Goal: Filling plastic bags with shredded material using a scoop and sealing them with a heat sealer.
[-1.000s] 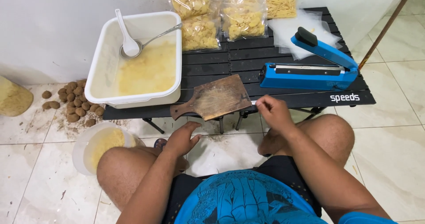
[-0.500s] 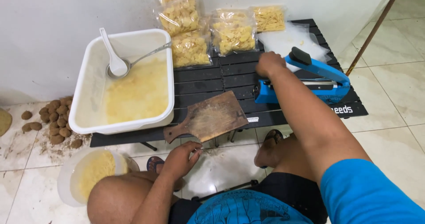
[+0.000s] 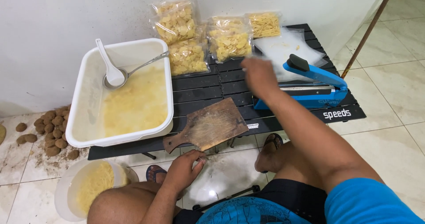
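- Beside the black slatted table's (image 3: 208, 89) left end, brown round tubers (image 3: 48, 126) lie heaped on the floor; too many to count.
- At its left edge, one white rectangular plastic tub (image 3: 88, 95) of yellow shreds holds two spoons.
- Left hand (image 3: 183, 171), fingers curled loosely, nothing pinched, rests just under the one brown wooden chopping board (image 3: 208, 126), which overhangs the front edge; a knock might tip it off.
- Four clear sealed snack bags (image 3: 221, 34) line the back edge.
- Right hand (image 3: 259, 76), blurred, grip unclear, hovers near the blue lever heat sealer (image 3: 310, 84); its bar might burn.
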